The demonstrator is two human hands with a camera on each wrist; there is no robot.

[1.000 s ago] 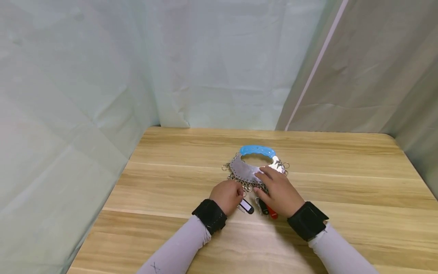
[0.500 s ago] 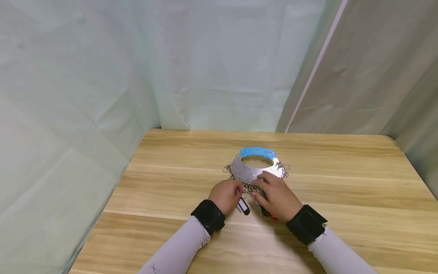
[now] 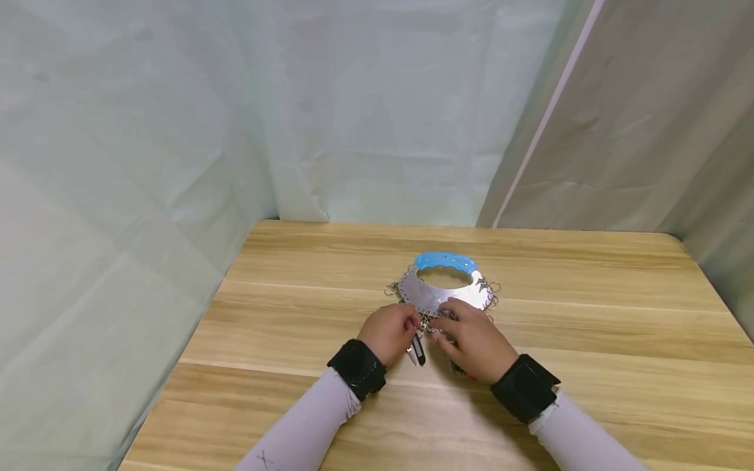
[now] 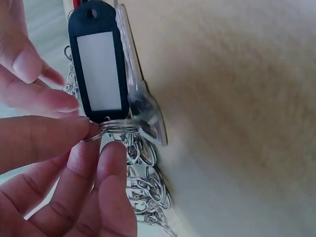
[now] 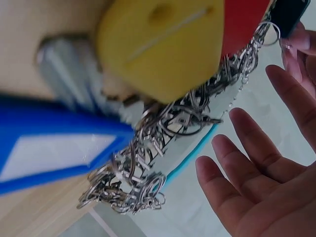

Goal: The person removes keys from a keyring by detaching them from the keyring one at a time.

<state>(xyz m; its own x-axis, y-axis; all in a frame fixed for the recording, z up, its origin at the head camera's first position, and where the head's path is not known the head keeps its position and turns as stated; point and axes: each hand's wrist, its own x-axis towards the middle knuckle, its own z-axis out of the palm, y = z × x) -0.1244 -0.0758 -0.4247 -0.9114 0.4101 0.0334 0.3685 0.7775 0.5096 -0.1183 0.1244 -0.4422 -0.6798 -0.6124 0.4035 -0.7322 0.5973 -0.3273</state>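
Observation:
Between thumb and forefinger my left hand [image 3: 385, 335] pinches a thin metal split ring [image 4: 118, 126]. From it hang a black key tag [image 4: 98, 69] with a white label and a silver key [image 4: 148, 116]. Just beyond lies a crescent-shaped metal key holder [image 3: 421, 294] with a blue handle [image 3: 446, 261], its curved edge lined with rings and clips [image 5: 182, 118]. My right hand [image 3: 480, 343] is beside the left, its fingers spread over the near edge of the holder and holding nothing that shows. Its fingertips [image 5: 239, 118] are loosely bent near the clips.
In the right wrist view a yellow tag [image 5: 158, 49], a red tag [image 5: 242, 24] and a blue tag [image 5: 54, 148] hang close to the clips. The wooden table [image 3: 283, 314] ends at pale curtains [image 3: 377, 118] behind and at the sides.
The black tag and key in my left hand have swung from pointing right to nearly straight toward me. My right hand has shifted slightly left and nearer, hiding most of the red tag.

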